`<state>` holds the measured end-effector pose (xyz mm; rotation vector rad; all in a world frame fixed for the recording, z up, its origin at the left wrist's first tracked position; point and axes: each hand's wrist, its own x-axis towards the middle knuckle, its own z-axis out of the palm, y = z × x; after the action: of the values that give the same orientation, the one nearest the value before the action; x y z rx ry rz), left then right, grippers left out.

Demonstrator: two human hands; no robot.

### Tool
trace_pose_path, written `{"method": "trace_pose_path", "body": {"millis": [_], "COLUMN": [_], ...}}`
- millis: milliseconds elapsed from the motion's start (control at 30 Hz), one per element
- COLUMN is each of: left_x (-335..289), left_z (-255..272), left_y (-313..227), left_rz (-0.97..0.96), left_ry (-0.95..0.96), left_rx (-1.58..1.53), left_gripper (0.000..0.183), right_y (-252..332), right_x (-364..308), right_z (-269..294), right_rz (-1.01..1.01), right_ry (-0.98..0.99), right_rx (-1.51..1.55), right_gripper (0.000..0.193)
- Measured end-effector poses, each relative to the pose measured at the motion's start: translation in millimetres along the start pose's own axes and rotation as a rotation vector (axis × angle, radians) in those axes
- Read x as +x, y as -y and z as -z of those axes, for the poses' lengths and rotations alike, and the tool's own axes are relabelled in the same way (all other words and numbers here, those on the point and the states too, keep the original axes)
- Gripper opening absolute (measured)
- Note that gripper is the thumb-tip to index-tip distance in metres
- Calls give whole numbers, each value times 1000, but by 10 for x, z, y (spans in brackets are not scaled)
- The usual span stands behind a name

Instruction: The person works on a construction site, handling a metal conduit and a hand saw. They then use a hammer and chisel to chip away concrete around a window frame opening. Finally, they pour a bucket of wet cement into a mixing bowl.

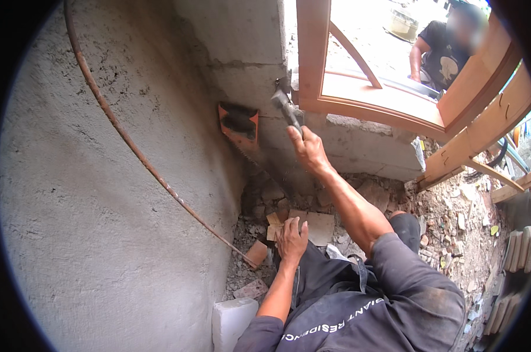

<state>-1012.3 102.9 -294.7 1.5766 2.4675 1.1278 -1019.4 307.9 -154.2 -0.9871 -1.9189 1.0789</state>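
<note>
My right hand (308,150) is closed around the handle of a hammer (283,107), arm stretched out ahead of me. The hammer's head is by a dark chipped hollow (283,85) in the edge of the grey block wall (242,85), just left of the wooden window frame (310,64). Lower down, my left hand (292,239) lies on my bent knee with its fingers stretched out, holding nothing. Left of the hammer, a handsaw (239,126) with an orange and black handle leans in the wall corner, blade pointing down.
A rusty bent rod (121,127) leans along the plastered wall (95,234) at left. Rubble (453,234), a brick piece (256,253) and a white block (233,320) lie around me. Wooden planks (482,138) stand at right. Beyond the frame is another person (444,56).
</note>
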Motion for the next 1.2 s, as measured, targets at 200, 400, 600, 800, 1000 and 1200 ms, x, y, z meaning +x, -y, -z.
{"method": "trace_pose_path", "body": {"millis": [200, 400, 600, 800, 1000, 1200], "left_x": [-74, -63, -101, -115, -120, -133], "left_z": [54, 166, 166, 207, 144, 173], "left_y": [21, 26, -26, 47, -46, 3], "left_rz": [40, 74, 74, 111, 70, 95], "left_ry": [-1, 30, 35, 51, 13, 75], "left_rx": [37, 44, 34, 62, 12, 44], "left_gripper": [27, 29, 29, 29, 28, 28], "right_y": [132, -1, -11, 32, -58, 32], "right_x": [-313, -133, 33, -445, 13, -247], "right_z": [-99, -203, -150, -275, -197, -124], "right_rz": [308, 11, 13, 133, -9, 88], "right_ry": [39, -16, -61, -12, -151, -18], "right_rx": [29, -19, -80, -66, 28, 76], "right_gripper": [46, 51, 52, 45, 49, 53]}}
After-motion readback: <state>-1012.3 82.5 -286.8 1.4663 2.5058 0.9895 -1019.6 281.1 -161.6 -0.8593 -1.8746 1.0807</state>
